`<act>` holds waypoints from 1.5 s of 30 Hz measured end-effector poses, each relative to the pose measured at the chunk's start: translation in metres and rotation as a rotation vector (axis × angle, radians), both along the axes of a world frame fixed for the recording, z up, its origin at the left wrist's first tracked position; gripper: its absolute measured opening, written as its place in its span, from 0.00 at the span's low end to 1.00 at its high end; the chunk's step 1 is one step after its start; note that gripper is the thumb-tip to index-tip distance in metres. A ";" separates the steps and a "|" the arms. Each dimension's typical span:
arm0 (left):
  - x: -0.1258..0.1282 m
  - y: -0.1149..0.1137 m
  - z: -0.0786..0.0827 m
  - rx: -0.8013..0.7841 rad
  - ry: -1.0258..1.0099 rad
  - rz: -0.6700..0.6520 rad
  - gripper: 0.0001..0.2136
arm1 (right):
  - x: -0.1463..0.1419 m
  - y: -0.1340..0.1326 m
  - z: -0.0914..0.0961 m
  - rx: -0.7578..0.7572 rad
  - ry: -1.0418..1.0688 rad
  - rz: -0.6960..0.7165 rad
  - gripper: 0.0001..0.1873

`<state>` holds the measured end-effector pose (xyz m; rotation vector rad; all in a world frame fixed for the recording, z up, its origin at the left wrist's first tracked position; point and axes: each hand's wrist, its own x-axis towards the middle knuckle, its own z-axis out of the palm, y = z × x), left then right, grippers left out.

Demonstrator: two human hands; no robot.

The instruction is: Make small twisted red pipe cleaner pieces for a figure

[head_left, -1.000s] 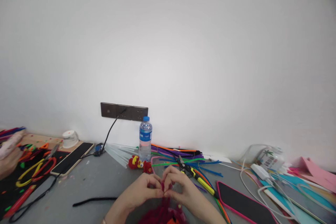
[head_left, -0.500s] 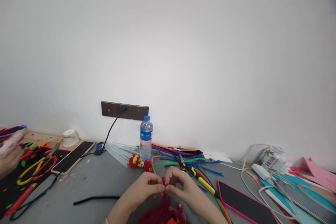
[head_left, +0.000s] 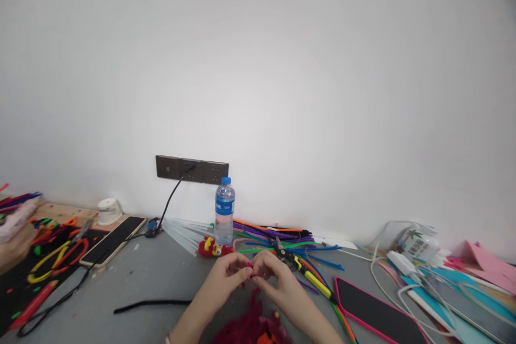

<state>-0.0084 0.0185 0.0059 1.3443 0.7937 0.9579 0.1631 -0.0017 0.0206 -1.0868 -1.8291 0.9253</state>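
My left hand (head_left: pixel 226 278) and my right hand (head_left: pixel 271 275) meet fingertip to fingertip above the grey table. Both pinch a small magenta pipe cleaner piece (head_left: pixel 249 265), mostly hidden by the fingers. Just below them lies a heap of dark red pipe cleaners (head_left: pixel 245 325) with an orange bit in it, cut off by the frame's lower edge. Behind my left hand rests a red and yellow pipe cleaner figure (head_left: pixel 209 247) with an eye on it. A black pipe cleaner (head_left: pixel 151 304) stretches out to the left, partly behind my left forearm.
A water bottle (head_left: pixel 224 212) stands near the wall. Yellow-handled pliers (head_left: pixel 312 278) lie over coloured pipe cleaners (head_left: pixel 274 233), with a pink-edged phone (head_left: pixel 377 312) to the right. Leftward are another phone (head_left: pixel 115 239), scissors (head_left: pixel 60 260) and another person's hand (head_left: pixel 18 247).
Both hands have risen slightly together, still pinching the magenta piece. The other person's hand at the left has shifted a little.
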 end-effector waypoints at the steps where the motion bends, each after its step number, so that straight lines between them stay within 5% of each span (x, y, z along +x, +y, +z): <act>1: 0.000 0.001 0.000 0.008 -0.010 0.014 0.15 | -0.001 0.000 -0.001 0.013 -0.004 0.005 0.05; 11: 0.008 -0.001 -0.003 -0.085 -0.118 0.128 0.14 | -0.010 -0.003 -0.008 0.099 0.012 -0.025 0.09; 19: 0.011 -0.004 -0.001 -0.231 -0.305 0.165 0.19 | -0.011 0.001 -0.004 -0.003 0.165 -0.046 0.05; 30: 0.009 -0.003 0.001 -0.155 -0.219 0.181 0.18 | -0.008 0.003 -0.005 -0.039 0.255 -0.052 0.05; 38: 0.008 -0.002 0.001 -0.169 -0.271 0.196 0.17 | -0.003 0.008 -0.006 -0.199 0.404 0.001 0.17; 45: 0.008 -0.001 0.001 -0.131 -0.260 0.226 0.19 | -0.005 0.007 -0.004 -0.263 0.475 -0.031 0.17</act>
